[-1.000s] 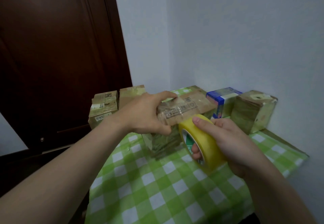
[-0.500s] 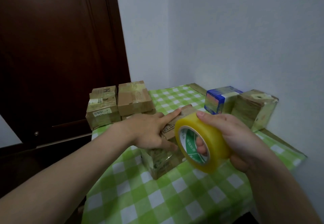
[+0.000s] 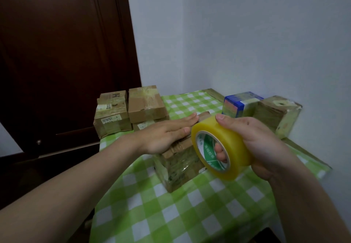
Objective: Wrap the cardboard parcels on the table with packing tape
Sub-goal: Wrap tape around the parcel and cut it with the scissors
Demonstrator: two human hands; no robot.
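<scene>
A tape-covered cardboard parcel [image 3: 178, 164] stands in the middle of the green checked table [image 3: 171, 212]. My left hand [image 3: 167, 134] lies flat on the parcel's top with straight fingers pressing down. My right hand [image 3: 254, 140] grips a yellow roll of packing tape [image 3: 226, 147] right beside the parcel, thumb on the outer rim and fingers through the core. The roll hides the parcel's right side.
Stacked cardboard parcels [image 3: 131, 111] sit at the table's back left by a dark wooden door [image 3: 62, 62]. A blue-and-white box [image 3: 241, 104] and a taped parcel [image 3: 277, 113] stand against the white wall at the back right. The table's near edge lies below the frame.
The parcel was lowered from a tilted hold onto the table. My left hand flattened from a grip to a press on top. The tape roll rose to the parcel's top right edge.
</scene>
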